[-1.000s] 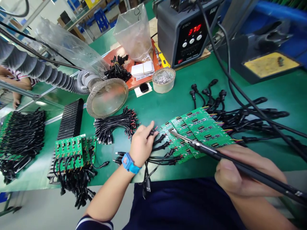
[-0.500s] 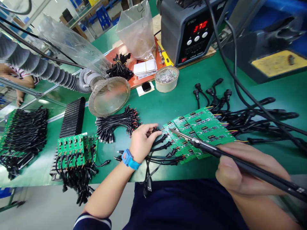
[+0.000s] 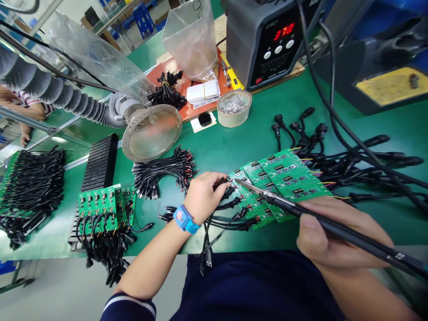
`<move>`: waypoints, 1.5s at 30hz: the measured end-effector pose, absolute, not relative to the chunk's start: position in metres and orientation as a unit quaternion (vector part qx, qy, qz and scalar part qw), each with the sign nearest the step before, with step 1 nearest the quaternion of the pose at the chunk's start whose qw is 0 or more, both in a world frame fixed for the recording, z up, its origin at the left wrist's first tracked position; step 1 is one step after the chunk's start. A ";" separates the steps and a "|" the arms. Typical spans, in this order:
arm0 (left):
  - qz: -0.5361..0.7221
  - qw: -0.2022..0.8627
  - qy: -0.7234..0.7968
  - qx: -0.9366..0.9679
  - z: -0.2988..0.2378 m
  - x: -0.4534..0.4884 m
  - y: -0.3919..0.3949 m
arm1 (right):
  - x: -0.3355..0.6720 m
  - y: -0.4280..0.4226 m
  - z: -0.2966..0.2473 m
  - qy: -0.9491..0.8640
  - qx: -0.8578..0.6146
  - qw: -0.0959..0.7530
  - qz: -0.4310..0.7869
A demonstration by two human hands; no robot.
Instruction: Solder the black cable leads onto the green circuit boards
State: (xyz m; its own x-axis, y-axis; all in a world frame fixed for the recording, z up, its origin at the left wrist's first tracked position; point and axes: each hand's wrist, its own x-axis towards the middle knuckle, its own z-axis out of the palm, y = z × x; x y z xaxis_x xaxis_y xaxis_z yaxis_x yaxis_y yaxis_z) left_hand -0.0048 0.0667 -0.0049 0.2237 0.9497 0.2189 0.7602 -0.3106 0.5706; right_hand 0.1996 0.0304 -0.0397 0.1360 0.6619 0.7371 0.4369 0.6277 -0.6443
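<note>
In my right hand (image 3: 337, 232) is a soldering iron (image 3: 284, 203), held like a pen and slanting left to its tip. The tip is over the left edge of the green circuit boards (image 3: 284, 178), which overlap on the bench; whether it touches cannot be told. My left hand (image 3: 205, 194), with a blue wrist strap (image 3: 185, 219), pinches a black cable (image 3: 220, 183) by its end at that same board edge. Several black cables (image 3: 230, 220) run from the boards' left side below this hand. More cables with connectors (image 3: 354, 165) fan out at the boards' right.
A fume extractor hood (image 3: 152, 133) stands left of centre, beside a bundle of cables (image 3: 167, 171). Wired boards (image 3: 98, 209) rest on a black rack (image 3: 100, 162). Behind are a solder station (image 3: 264, 49) reading 370 and a round dish (image 3: 234, 109). The iron's cord (image 3: 331, 102) hangs at right.
My left hand has shifted slightly right, bringing the cable end closer to the board edge. The soldering iron and my right hand have moved slightly left. The view has shifted a little.
</note>
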 end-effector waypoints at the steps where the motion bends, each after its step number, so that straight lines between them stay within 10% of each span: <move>1: 0.272 0.173 0.563 0.761 -0.005 -0.005 0.067 | 0.199 0.031 -0.039 -0.652 -0.423 0.623 0.088; 45: 0.280 0.213 0.593 0.724 -0.010 -0.002 0.063 | 0.196 0.032 -0.037 -0.656 -0.446 0.607 0.048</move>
State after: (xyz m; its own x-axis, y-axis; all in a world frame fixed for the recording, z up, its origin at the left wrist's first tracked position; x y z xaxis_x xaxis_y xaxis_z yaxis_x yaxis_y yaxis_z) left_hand -0.0023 0.0633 -0.0101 0.1388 0.9785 0.1528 0.7400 -0.2050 0.6407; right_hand 0.1962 0.0317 -0.0375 0.1339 0.6438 0.7534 0.5261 0.5981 -0.6046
